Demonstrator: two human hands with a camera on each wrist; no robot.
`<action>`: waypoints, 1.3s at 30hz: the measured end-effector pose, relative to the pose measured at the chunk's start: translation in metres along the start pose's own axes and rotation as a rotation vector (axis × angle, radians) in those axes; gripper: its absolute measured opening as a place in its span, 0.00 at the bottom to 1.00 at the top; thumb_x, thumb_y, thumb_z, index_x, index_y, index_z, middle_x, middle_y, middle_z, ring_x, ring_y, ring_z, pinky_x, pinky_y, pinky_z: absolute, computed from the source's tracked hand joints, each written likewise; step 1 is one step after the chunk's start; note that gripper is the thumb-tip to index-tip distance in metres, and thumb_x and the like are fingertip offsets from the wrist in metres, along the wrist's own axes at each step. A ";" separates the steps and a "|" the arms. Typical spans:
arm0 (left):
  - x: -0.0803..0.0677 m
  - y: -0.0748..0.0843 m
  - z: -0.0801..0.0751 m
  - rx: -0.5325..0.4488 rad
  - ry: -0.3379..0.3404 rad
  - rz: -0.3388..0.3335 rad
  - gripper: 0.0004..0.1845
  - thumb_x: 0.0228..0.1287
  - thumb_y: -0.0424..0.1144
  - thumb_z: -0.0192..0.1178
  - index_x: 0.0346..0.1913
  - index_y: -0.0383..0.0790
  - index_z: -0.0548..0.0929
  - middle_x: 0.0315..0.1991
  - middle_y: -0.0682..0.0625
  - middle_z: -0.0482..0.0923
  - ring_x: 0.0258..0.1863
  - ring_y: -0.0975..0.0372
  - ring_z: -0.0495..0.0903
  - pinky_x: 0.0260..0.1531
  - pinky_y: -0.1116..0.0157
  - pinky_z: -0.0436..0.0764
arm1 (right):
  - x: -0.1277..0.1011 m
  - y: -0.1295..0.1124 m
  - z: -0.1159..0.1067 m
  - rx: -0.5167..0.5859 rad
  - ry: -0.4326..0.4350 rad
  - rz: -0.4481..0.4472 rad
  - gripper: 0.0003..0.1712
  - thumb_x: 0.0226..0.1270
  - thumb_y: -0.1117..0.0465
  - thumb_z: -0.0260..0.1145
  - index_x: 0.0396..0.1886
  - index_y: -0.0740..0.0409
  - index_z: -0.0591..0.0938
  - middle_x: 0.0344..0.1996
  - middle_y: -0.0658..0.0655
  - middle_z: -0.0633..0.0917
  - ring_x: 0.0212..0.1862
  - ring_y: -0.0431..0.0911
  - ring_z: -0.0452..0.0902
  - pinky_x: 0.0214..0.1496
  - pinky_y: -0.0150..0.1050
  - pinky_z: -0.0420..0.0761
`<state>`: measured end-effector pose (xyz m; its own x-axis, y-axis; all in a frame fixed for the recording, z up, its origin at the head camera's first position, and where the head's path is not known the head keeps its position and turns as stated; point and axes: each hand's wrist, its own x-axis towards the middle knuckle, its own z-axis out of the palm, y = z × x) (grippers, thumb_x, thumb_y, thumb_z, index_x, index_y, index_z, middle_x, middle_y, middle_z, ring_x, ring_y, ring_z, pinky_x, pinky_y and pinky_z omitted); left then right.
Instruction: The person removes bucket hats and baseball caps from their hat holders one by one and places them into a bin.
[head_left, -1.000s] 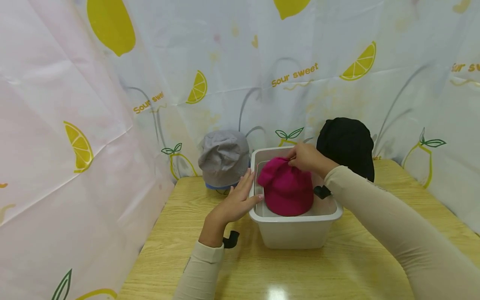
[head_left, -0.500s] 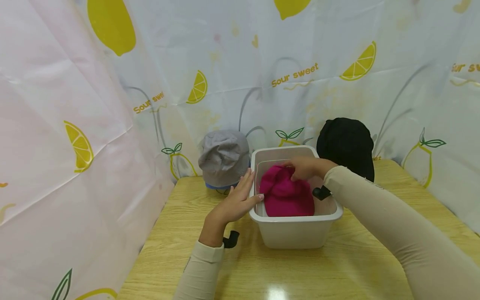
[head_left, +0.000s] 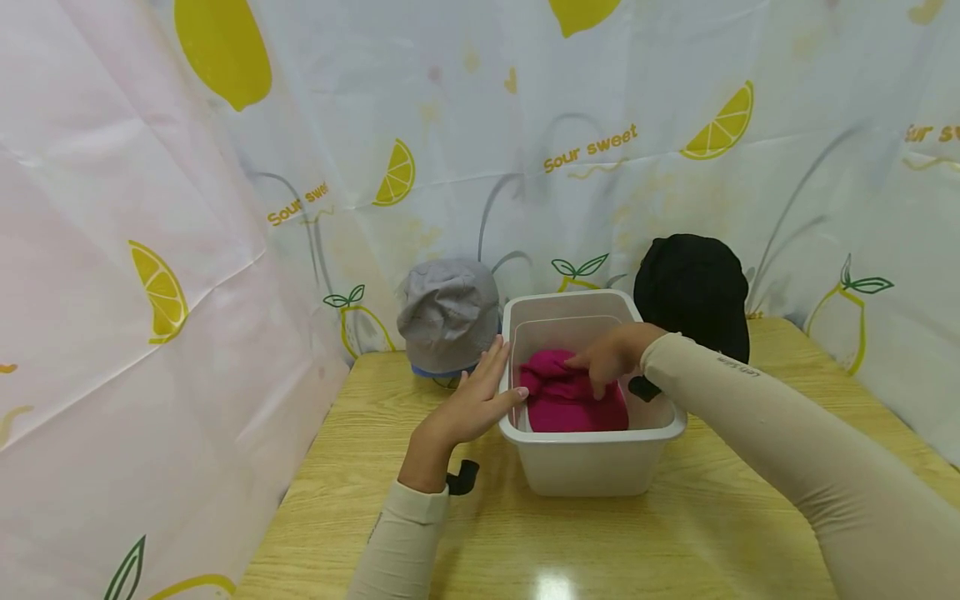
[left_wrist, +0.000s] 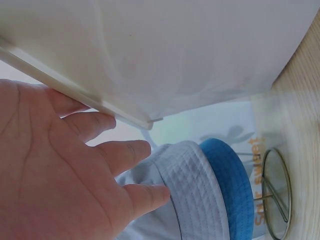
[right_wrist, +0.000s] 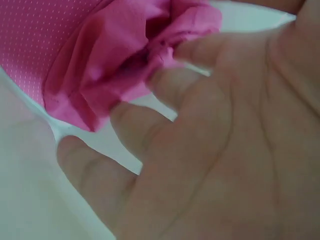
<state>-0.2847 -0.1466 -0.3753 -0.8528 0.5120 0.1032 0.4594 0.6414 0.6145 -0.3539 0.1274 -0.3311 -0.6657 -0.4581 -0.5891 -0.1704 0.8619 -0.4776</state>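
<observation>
Leftmost, a grey hat (head_left: pixel 447 315) stands at ten o'clock of the white bin (head_left: pixel 592 458) on the desk (head_left: pixel 525 533). Next, the left hand (head_left: pixel 471 406) — fingers straight — rests against the bin's left rim. Inside, the right hand (head_left: pixel 611 354) touches the pink hat (head_left: pixel 570 400), fingers loosely spread. At one o'clock — a black hat (head_left: pixel 693 287).

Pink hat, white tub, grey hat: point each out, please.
pink hat (head_left: pixel 566 404), head view, on its crumpled crown inside the tub
white tub (head_left: pixel 592 467), head view, on its near outer wall
grey hat (head_left: pixel 447 312), head view, on its crown
</observation>
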 end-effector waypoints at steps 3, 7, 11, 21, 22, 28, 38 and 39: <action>0.000 0.001 0.000 -0.003 0.001 -0.001 0.46 0.76 0.67 0.44 0.85 0.55 0.37 0.86 0.55 0.28 0.84 0.55 0.29 0.77 0.35 0.32 | -0.003 -0.002 0.003 0.021 -0.016 0.043 0.53 0.62 0.69 0.68 0.85 0.49 0.56 0.82 0.64 0.56 0.78 0.63 0.53 0.76 0.63 0.64; 0.000 0.001 0.000 -0.003 0.001 -0.003 0.46 0.76 0.67 0.44 0.85 0.56 0.37 0.86 0.56 0.28 0.84 0.55 0.29 0.77 0.35 0.32 | -0.005 -0.006 0.005 0.005 -0.021 0.074 0.54 0.60 0.69 0.71 0.84 0.47 0.57 0.81 0.63 0.58 0.75 0.62 0.56 0.72 0.61 0.70; 0.000 0.001 0.000 -0.005 0.004 0.001 0.46 0.76 0.66 0.45 0.85 0.56 0.37 0.86 0.56 0.29 0.84 0.55 0.29 0.76 0.34 0.32 | -0.004 -0.007 0.004 -0.030 -0.049 0.081 0.56 0.61 0.55 0.76 0.85 0.47 0.57 0.80 0.63 0.61 0.76 0.64 0.55 0.73 0.66 0.67; 0.000 0.001 -0.001 -0.007 0.002 0.003 0.44 0.77 0.62 0.47 0.85 0.55 0.37 0.86 0.54 0.29 0.84 0.56 0.30 0.76 0.33 0.32 | -0.004 -0.010 0.002 0.048 0.003 0.088 0.51 0.66 0.32 0.67 0.80 0.53 0.64 0.76 0.64 0.68 0.77 0.66 0.58 0.74 0.69 0.64; 0.000 0.001 -0.001 -0.007 0.003 0.002 0.44 0.77 0.62 0.46 0.85 0.55 0.37 0.86 0.55 0.29 0.84 0.56 0.30 0.76 0.33 0.32 | -0.005 -0.010 0.002 0.052 0.007 0.083 0.51 0.66 0.32 0.67 0.79 0.53 0.65 0.76 0.63 0.68 0.77 0.65 0.58 0.74 0.68 0.65; 0.000 -0.001 0.000 -0.004 0.002 0.000 0.46 0.76 0.65 0.45 0.85 0.55 0.37 0.86 0.56 0.29 0.84 0.57 0.30 0.76 0.34 0.32 | -0.011 -0.011 -0.011 -0.106 0.039 -0.038 0.50 0.68 0.26 0.58 0.80 0.50 0.65 0.73 0.60 0.70 0.76 0.60 0.60 0.75 0.64 0.66; 0.000 0.000 0.000 -0.005 -0.002 0.002 0.44 0.78 0.60 0.47 0.85 0.55 0.36 0.86 0.56 0.28 0.84 0.57 0.30 0.76 0.34 0.31 | -0.034 -0.013 -0.037 -0.302 0.171 -0.169 0.47 0.78 0.30 0.45 0.84 0.55 0.58 0.81 0.64 0.60 0.81 0.66 0.49 0.79 0.69 0.52; 0.000 0.000 0.000 -0.005 -0.003 0.003 0.44 0.78 0.61 0.47 0.85 0.55 0.36 0.86 0.56 0.28 0.84 0.56 0.30 0.76 0.34 0.31 | -0.037 -0.012 -0.039 -0.302 0.194 -0.179 0.46 0.79 0.31 0.46 0.83 0.56 0.59 0.81 0.64 0.60 0.81 0.66 0.50 0.79 0.68 0.52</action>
<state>-0.2850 -0.1463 -0.3751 -0.8506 0.5156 0.1031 0.4610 0.6371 0.6178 -0.3555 0.1423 -0.2787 -0.7263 -0.5818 -0.3661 -0.4827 0.8108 -0.3310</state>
